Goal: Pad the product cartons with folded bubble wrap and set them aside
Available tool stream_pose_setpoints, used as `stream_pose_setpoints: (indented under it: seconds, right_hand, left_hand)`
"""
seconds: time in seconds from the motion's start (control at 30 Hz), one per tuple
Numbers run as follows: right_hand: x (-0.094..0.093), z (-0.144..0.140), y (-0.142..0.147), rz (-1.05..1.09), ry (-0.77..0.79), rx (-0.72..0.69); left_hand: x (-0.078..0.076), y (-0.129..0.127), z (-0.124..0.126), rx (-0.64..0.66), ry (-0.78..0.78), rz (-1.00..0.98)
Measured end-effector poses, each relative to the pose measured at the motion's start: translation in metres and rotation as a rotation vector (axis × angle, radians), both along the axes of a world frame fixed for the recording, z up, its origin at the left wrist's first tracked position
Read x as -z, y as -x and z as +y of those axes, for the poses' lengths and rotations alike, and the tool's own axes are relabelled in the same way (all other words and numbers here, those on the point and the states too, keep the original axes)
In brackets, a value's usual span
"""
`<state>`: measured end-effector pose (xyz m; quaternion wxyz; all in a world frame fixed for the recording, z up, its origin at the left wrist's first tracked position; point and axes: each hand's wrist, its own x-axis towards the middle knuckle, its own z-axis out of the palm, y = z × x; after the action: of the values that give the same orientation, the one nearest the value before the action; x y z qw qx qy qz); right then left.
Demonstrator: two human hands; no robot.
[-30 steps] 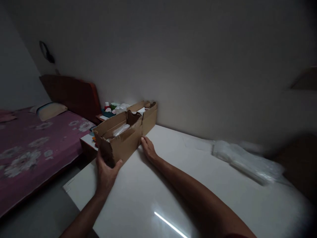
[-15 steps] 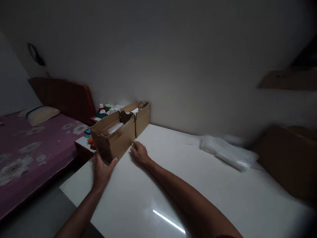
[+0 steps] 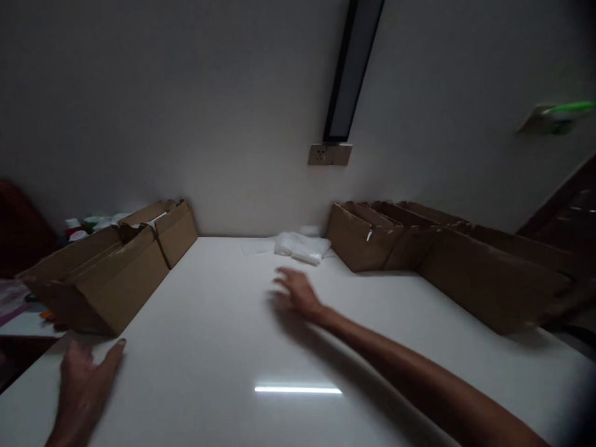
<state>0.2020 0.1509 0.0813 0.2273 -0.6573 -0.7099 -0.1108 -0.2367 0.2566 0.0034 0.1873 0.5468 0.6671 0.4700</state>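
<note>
My left hand [image 3: 88, 375] is at the near end of a long cardboard box [image 3: 125, 288] on the left, thumb and fingers apart, holding nothing. A second cardboard box [image 3: 178, 233] stands behind it against the wall. Over the middle of the white table [image 3: 223, 335] hovers my right hand [image 3: 295, 293], fingers loosely spread and a little blurred, with nothing in it. Beyond that hand, near the wall, lies a pile of clear plastic bags [image 3: 302, 247].
On the right side stand several more cardboard boxes [image 3: 484, 279]. A socket plate [image 3: 330, 154] is on the wall below a dark-framed panel [image 3: 354, 68]. Small bottles and other items [image 3: 77, 230] sit beyond the left boxes. A light strip reflects off the tabletop.
The view has swung right, bringing the right-hand boxes into sight. My left hand has come off the near box corner, and my right hand has moved away from the box's side to mid-table.
</note>
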Motion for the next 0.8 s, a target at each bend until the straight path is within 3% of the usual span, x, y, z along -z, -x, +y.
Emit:
stream_pose_setpoints:
  seconds: [0.07,0.17,0.23,0.3,0.4,0.5,0.6,0.7,0.8]
  right_hand:
    - [-0.04,-0.003,-0.071,0.005,-0.089,0.227]
    - [-0.092,-0.008,-0.156,0.018,-0.18,0.512]
    - [-0.111,-0.011,-0.191,0.036,-0.157,0.626]
    - [-0.118,-0.015,-0.208,0.042,-0.093,0.67]
    - [-0.118,-0.024,-0.215,0.021,-0.004,0.659]
    - [-0.116,-0.053,-0.21,-0.015,0.032,0.597]
    - [-0.114,-0.11,-0.195,-0.044,0.067,0.438]
    - [-0.111,-0.18,-0.171,-0.051,0.084,0.171]
    - [-0.103,-0.251,-0.152,-0.037,-0.106,-0.038]
  left_hand:
    - [0.005,-0.016,-0.036,0.081,0.07,-0.048]
    - [0.015,-0.044,-0.086,0.207,0.027,-0.01]
    - [0.022,-0.064,-0.11,0.268,-0.021,0.012]
    - [0.027,-0.08,-0.125,0.334,-0.057,0.004]
    - [0.027,-0.098,-0.136,0.407,-0.073,-0.018]
    - [0.019,-0.109,-0.14,0.467,0.005,-0.027]
    - [0.008,-0.128,-0.15,0.527,0.047,-0.059]
    - [-0.007,-0.159,-0.168,0.635,0.037,-0.07]
    - [-0.027,-0.193,-0.187,0.791,0.016,-0.048]
